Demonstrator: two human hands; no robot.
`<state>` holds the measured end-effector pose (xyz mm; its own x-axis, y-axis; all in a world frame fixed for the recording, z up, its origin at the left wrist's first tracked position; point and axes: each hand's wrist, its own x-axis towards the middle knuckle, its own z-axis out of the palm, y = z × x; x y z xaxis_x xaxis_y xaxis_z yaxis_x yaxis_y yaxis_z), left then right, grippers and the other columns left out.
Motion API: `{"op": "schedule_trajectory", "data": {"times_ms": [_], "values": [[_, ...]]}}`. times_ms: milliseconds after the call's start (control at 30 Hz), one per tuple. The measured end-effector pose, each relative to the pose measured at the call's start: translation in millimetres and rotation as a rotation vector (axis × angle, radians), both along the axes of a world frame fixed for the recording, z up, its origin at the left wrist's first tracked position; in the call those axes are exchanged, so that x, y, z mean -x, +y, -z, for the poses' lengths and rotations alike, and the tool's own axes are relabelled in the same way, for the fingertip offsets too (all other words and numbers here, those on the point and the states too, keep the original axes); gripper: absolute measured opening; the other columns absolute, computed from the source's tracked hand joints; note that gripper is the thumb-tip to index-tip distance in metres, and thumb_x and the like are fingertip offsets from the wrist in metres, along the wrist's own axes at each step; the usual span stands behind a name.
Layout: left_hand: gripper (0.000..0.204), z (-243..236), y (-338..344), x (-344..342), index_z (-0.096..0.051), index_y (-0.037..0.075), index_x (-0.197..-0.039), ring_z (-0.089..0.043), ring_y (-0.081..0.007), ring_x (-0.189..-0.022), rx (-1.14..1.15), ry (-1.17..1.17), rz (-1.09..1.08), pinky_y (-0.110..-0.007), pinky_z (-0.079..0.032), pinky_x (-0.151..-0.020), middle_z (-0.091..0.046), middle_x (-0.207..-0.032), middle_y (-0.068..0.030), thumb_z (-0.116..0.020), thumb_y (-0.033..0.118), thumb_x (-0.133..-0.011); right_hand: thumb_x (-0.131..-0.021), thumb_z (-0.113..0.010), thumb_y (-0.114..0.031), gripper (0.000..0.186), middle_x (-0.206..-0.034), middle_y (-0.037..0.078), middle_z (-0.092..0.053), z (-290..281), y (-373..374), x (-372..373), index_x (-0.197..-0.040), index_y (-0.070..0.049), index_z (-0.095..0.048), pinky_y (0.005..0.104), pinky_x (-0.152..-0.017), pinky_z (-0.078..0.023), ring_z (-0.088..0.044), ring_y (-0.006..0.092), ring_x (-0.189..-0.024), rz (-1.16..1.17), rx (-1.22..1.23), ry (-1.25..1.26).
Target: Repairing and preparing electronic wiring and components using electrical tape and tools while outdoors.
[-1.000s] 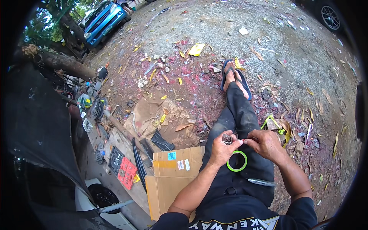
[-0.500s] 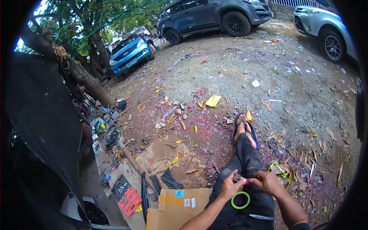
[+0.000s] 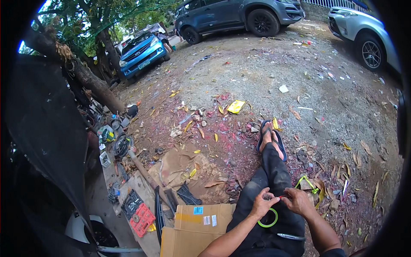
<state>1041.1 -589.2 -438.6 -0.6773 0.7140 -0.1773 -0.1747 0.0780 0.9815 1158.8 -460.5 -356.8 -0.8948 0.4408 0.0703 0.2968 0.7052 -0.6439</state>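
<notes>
Over my dark-trousered lap (image 3: 252,233), my left hand (image 3: 262,204) grips a small greyish piece (image 3: 269,197), mostly hidden by the fingers. My right hand (image 3: 298,201) pinches a small reddish item (image 3: 282,197) against it, too small to name. Both hands nearly touch. A bright green tape roll (image 3: 268,225) rests on my lap just below them. A slim silver tool (image 3: 290,236) lies on my right thigh. My crossed legs stretch forward, feet in dark flip-flops (image 3: 280,147).
Cardboard (image 3: 195,220), a red tool case (image 3: 142,217) and assorted tools are at my left, beside a tree trunk (image 3: 100,92) and dark hanging sheet (image 3: 49,128). Litter-strewn gravel (image 3: 257,75) lies ahead. Blue (image 3: 141,55), grey (image 3: 227,19) and white (image 3: 351,25) cars stand beyond; a person (image 3: 165,41) is near the blue one.
The view has tilted up since a second ago, bringing the parked cars into sight. My hands stay together over my lap, with small finger shifts.
</notes>
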Motion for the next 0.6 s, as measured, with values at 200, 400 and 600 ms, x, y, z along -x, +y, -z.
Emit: {"op": "schedule_trajectory", "data": {"times_ms": [200, 400, 600], "values": [[0.063, -7, -8, -2, -0.046, -0.008, -0.125, -0.057, -0.0069, -0.071, 0.113, 0.032, 0.054, -0.021, -0.048, -0.069, -0.063, -0.079, -0.0001, -0.076, 0.016, -0.076, -0.077, -0.065, -0.018, 0.04, -0.097, 0.02, -0.064, 9, -5, -10, -0.111, 0.0, -0.056, 0.0413, -0.082, -0.049, -0.061, 0.0356, -0.094, -0.017, -0.067, 0.118], [0.049, 0, -20, -4, -0.048, -0.008, -0.122, -0.059, -0.0071, -0.068, 0.107, -0.118, 0.072, -0.023, -0.05, -0.064, -0.064, -0.079, -0.0023, -0.069, 0.011, -0.082, -0.073, -0.064, -0.011, 0.045, -0.094, 0.019, -0.063, 28, -5, -21, -0.115, 0.0, -0.054, 0.0442, -0.079, -0.046, -0.059, 0.0371, -0.09, -0.032, -0.05, -0.057], [0.039, 29, -22, -9, -0.05, -0.004, -0.116, -0.057, -0.0069, -0.064, 0.007, -0.194, 0.114, -0.021, -0.049, -0.06, -0.062, -0.082, -0.0023, -0.067, 0.01, -0.084, -0.071, -0.064, -0.01, 0.042, -0.082, 0.017, -0.06, 46, -8, -24, -0.112, -0.002, -0.055, 0.0445, -0.071, -0.044, -0.057, 0.0353, -0.077, -0.031, -0.215, -0.014]]}}
